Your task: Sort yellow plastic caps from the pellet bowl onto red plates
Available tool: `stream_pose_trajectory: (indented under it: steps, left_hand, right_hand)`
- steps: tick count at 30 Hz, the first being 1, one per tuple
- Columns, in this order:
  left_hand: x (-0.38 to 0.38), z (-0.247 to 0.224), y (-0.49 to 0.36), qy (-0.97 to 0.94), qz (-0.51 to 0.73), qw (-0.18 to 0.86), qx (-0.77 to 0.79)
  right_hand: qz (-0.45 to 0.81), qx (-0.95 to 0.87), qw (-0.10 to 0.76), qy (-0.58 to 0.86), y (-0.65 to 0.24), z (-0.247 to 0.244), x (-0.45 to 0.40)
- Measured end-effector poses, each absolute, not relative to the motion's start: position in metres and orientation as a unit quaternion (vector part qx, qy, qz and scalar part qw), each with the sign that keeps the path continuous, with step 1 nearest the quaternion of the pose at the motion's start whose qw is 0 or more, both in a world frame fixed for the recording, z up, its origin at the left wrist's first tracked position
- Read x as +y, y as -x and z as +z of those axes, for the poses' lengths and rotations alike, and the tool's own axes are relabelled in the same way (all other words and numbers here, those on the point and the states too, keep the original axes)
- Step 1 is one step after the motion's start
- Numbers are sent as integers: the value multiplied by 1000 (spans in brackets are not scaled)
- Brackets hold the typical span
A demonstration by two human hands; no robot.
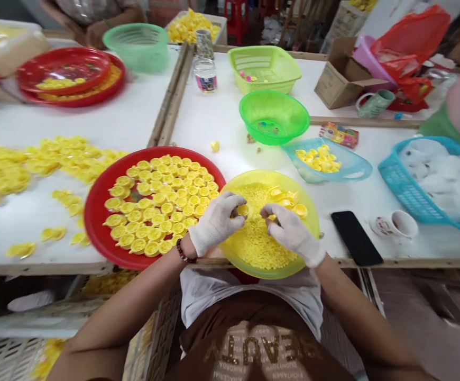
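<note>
My left hand (220, 219), in a white glove with dark fingertips, pinches a small round yellow plastic piece (242, 210) over the yellow basin (313, 211). Facing it, my right hand (289, 230), gloved alike, has its fingers curled together above the basin; anything between them is too small to make out. Fine yellow pellets (267, 248) fill much of the basin. Larger yellow cup-shaped pieces (287, 198) lie at its far right side. Left of the basin, a red round tray (95, 222) bears many round yellow pieces (162, 203) set out side by side.
Loose yellow pieces (63, 159) cover the table at left. A blue scoop-shaped tray (352, 169) and a green bowl (273, 114) stand beyond the basin. A phone (357, 238), a tipped cup (404, 225) and a blue basket (408, 185) are at right. Another person's hands (95, 34) show far left.
</note>
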State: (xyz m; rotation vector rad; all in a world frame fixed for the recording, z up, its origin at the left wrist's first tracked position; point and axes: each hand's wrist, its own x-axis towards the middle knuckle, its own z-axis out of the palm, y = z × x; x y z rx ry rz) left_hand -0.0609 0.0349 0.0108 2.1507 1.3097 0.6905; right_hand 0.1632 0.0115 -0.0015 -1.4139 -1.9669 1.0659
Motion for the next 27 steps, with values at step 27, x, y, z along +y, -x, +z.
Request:
stream_pose_trajectory:
  steps: [27]
  left_hand:
    - [78, 18, 288, -604, -91, 77, 788]
  right_hand:
    - [158, -864, 100, 468, -131, -10, 4]
